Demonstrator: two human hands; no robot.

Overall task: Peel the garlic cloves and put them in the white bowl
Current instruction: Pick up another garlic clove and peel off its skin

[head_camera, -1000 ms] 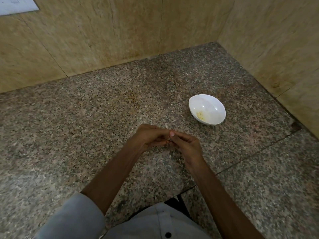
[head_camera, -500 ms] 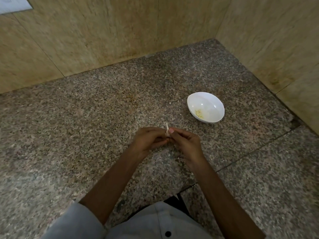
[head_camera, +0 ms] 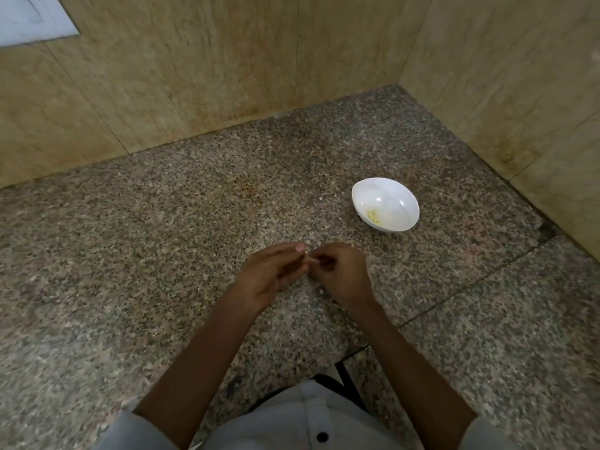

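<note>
On the speckled brown granite surface (head_camera: pixel 130 254), near its front edge, the left hand (head_camera: pixel 272 276) lies with fingers nearly straight, tips meeting a small, blurred pale garlic clove (head_camera: pixel 311 261) that the right hand (head_camera: pixel 341 274) pinches in curled fingers. Toward the right back corner stands the white oval bowl (head_camera: pixel 389 198), holding yellowish bits (head_camera: pixel 373 216).

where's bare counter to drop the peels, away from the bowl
Widest bare counter lies left of the left hand, up to the back wall. A narrower strip runs between the white bowl and the right wall. Crowded: the gap between the bowl and the right hand, which pinches the garlic clove.
</note>
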